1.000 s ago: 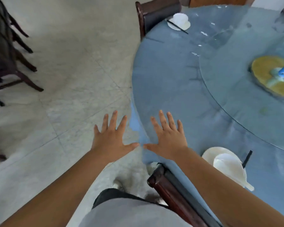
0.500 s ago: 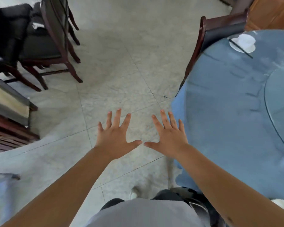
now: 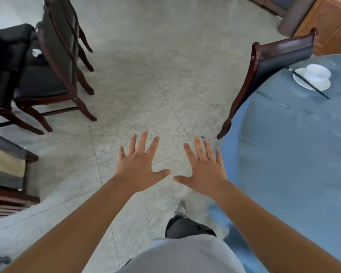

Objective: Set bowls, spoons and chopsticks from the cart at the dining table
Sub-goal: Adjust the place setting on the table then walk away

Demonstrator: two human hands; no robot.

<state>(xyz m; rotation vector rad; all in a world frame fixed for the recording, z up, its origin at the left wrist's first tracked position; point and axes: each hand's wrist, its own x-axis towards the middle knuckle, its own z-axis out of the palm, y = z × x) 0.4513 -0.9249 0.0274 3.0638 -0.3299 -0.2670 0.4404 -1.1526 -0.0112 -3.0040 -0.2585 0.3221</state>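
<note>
Bowl (image 3: pixel 317 73) sits on a plate (image 3: pixel 311 82) at the table (image 3: pixel 283 154) far edge, chopsticks (image 3: pixel 308 83) laid beside it. Likely brittle, slippery ceramic: lift by the rim. Left hand (image 3: pixel 139 168) and right hand (image 3: pixel 204 170) are spread, empty, over the floor.

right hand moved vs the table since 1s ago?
Yes. The right hand was over the table edge; now it hovers over the floor, left of the blue cloth, fingers spread.

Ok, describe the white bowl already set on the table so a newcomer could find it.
Start at the round table with the blue cloth, far edge, by the dark wooden chair. The white bowl sits on a white saucer, black chopsticks alongside; it is the only setting visible.
</note>
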